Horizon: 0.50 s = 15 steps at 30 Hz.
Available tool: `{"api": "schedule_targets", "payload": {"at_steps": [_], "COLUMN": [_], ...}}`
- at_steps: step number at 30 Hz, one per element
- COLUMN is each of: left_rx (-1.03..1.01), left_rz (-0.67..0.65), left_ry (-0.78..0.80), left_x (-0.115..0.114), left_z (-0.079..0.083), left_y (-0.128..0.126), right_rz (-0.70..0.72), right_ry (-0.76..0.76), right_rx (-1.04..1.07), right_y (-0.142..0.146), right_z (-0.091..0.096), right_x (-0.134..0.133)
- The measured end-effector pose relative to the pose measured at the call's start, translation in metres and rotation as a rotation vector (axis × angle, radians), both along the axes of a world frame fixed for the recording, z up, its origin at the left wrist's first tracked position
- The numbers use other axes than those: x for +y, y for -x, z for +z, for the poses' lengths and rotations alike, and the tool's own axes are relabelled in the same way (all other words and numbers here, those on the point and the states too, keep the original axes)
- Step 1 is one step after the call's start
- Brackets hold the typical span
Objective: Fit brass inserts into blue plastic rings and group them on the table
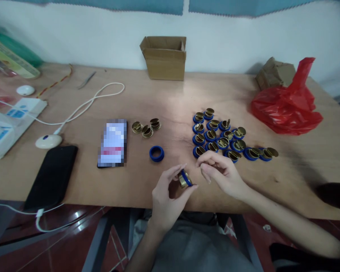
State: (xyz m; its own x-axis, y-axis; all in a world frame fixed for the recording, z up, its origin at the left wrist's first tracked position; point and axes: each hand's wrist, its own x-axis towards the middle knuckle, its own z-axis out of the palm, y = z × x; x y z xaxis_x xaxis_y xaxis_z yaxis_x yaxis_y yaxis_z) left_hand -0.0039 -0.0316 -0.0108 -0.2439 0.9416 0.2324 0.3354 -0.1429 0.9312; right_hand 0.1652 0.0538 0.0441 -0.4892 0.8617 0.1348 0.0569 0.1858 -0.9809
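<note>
My left hand [168, 194] holds a round brass piece [183, 181] with a blue ring [186, 177] around it, tilted between thumb and fingers just above the table's front part. To its right hovers my right hand [222, 173], fingers loosely curled and slightly apart, with nothing visible in them. Behind the right hand stand several blue rings fitted with brass pieces [211, 135], their round brass flaps raised. One bare blue ring [150, 154] lies left of the hands. Farther back is a small group of brass pieces [147, 131] without blue rings.
A lit phone [112, 143], a dark phone [52, 175], white cables and a power strip [25, 113] occupy the left. An open cardboard box [166, 64] stands by the wall. At the back right are a red plastic bag [289, 109] and a crumpled cardboard box [274, 73].
</note>
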Motion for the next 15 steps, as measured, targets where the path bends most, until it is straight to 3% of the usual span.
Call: {"api": "schedule_targets", "payload": {"at_steps": [3, 6, 11, 15], "left_rx": [0.118, 0.262, 0.412, 0.341], "left_rz": [-0.025, -0.052, -0.122, -0.142], "left_ry": [-0.095, -0.143, 0.021, 0.114], "left_x": [0.003, 0.008, 0.013, 0.011], "left_z": [0.001, 0.005, 0.009, 0.007], "left_y": [0.000, 0.000, -0.001, -0.003], "right_rz": [-0.058, -0.227, -0.536, -0.579], "right_ry": [0.002, -0.093, -0.195, -0.183], "right_rx": [-0.004, -0.088, -0.115, -0.063], "right_y": [0.002, 0.004, -0.001, -0.005], "right_z": [0.001, 0.001, -0.002, -0.002], "right_x": [0.000, -0.002, -0.001, 0.005]}}
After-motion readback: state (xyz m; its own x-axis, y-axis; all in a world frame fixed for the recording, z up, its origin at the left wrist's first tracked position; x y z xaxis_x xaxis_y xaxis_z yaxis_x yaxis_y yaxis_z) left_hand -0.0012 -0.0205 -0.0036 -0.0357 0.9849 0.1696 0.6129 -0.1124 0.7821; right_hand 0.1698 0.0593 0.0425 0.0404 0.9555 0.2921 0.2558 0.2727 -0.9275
